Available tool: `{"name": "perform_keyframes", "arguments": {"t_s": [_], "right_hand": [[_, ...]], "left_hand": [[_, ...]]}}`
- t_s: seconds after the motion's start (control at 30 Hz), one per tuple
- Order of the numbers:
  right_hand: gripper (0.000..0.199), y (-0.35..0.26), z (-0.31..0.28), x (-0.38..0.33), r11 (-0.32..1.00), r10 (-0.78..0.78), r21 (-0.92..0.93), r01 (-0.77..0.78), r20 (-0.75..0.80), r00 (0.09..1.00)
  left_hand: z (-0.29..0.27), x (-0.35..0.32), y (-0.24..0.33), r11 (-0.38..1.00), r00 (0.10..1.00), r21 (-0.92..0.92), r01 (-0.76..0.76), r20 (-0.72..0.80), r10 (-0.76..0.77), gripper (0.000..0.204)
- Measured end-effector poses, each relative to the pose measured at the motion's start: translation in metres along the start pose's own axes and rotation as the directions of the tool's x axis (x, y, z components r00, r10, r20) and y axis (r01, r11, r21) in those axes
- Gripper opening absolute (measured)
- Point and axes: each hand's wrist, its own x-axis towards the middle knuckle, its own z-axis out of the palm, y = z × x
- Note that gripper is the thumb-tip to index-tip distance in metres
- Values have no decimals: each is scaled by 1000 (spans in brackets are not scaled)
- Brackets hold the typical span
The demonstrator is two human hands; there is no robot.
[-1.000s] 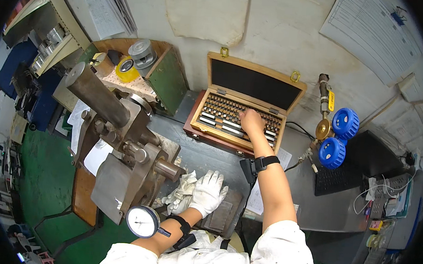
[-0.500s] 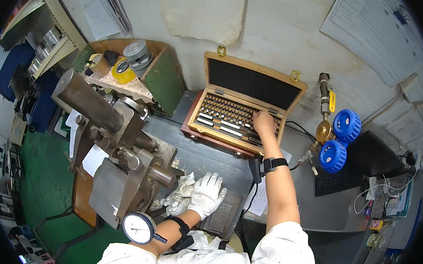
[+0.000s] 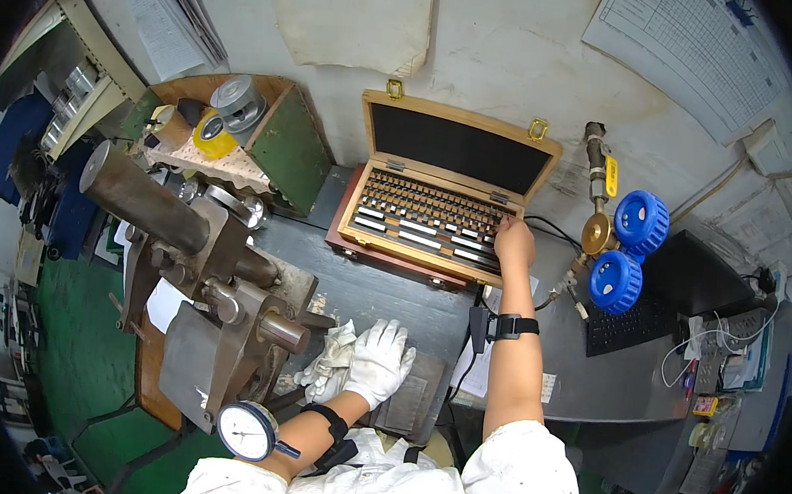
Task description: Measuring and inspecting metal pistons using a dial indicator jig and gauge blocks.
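- The wooden case is standing open on the dark bench, its black-lined lid leaning back toward the wall and its tray showing rows of small steel gauge blocks, shorter ones at the back, longer bars at the front.
- The bare right hand is reaching into the case's right end, fingers curled down onto the blocks; whether it is gripping one cannot be told.
- The gloved left hand is lying flat and spread open in front of the case, resting on a dark pad beside a crumpled white rag.
- Left of the case a heavy steel fixture is sitting, with a dial gauge below it.
- Right of the case two blue knobs are showing.
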Motion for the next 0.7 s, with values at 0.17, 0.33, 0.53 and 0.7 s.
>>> {"name": "perform_keyframes", "arguments": {"t_s": [0.17, 0.33, 0.53, 0.7], "right_hand": [[30, 11, 1, -4, 1000, 8, 21, -8, 5, 1000], [30, 15, -6, -13, 989, -12, 145, 13, -7, 1000], [32, 25, 1, -22, 988, 59, 146, -48, -67, 996], [31, 30, 6, -28, 987, 65, 151, -53, -81, 995]], "left_hand": [[-2, 2, 2, 1000, 999, -2, -14, -33, 14, 39], [-2, 2, 1, 1000, 999, -10, -16, -39, 15, 38], [1, 1, 1, 1000, 997, -7, -25, -70, 24, 37], [0, 1, 1, 1000, 997, -6, -27, -73, 27, 36]]}}
